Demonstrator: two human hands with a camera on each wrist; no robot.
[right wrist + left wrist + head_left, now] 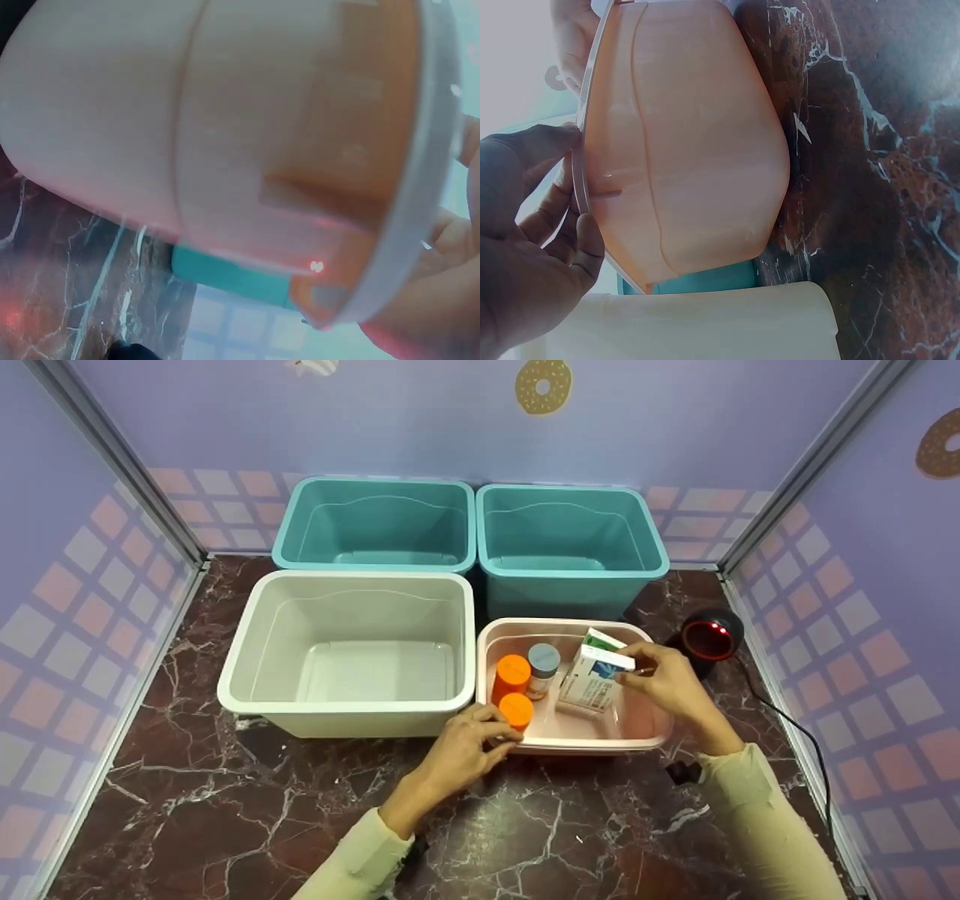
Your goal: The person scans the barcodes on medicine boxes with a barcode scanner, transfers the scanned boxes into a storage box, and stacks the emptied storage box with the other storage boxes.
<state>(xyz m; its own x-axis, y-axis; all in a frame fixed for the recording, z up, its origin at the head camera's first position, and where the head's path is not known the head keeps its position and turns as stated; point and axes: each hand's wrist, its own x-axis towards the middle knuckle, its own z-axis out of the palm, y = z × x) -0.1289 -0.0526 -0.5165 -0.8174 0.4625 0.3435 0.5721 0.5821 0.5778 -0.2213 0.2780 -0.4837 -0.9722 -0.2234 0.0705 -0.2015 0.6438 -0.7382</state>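
Right hand pinches the upper end of a white rectangular carton, while the left hand grips the near-left rim of a pale pink plastic bin with bent fingers. Inside this bin the carton leans, its flat face printed with a blue patch and a barcode; a green-and-white carton shows partly behind it, whether also held I cannot tell. To their left, two round, bright orange caps stand beside a cylindrical bottle with a matte blue-grey cap. The bin's smooth walls, with rounded corners, rest on a glossy, white-veined, dark red-brown marbled surface.
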